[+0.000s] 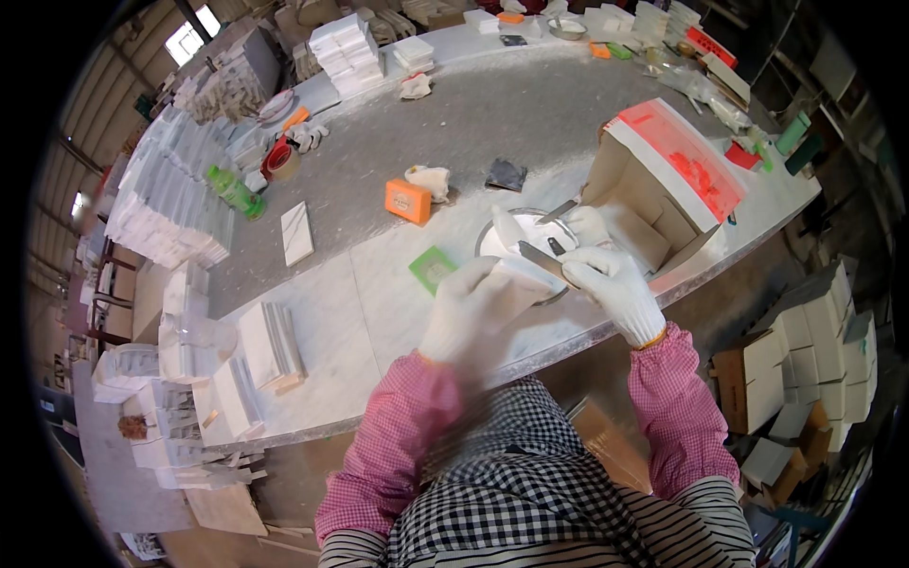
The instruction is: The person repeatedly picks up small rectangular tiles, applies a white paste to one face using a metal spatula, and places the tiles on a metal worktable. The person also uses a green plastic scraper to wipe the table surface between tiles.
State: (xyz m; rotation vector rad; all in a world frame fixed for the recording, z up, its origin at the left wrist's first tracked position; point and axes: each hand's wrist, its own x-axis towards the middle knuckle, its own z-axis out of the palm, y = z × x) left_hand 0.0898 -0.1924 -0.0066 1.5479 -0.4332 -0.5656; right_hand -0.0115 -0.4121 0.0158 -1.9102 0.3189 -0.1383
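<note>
Both my hands wear white knit gloves and meet over the near edge of the worktop. My left hand point(466, 310), slightly blurred, is closed on a white tile piece point(530, 275). My right hand point(615, 292) grips a putty knife point(543, 258), its flat grey blade against or just above the tile piece. Just beyond them, a round metal bowl point(483, 248) contains white paste. Another flat-bladed tool point(557, 212) leans on the bowl's far rim. Whitish cloth point(589, 225) lies at its right. Beside my left hand is a green block point(433, 269).
An open cardboard box point(632, 194) with a red top stands right of the bowl. Farther off lie an orange block point(408, 201), a dark sanding sheet point(506, 174) and a single tile point(296, 234). Stacked tiles point(269, 346), a green bottle point(235, 192) and tape point(281, 163) are leftward.
</note>
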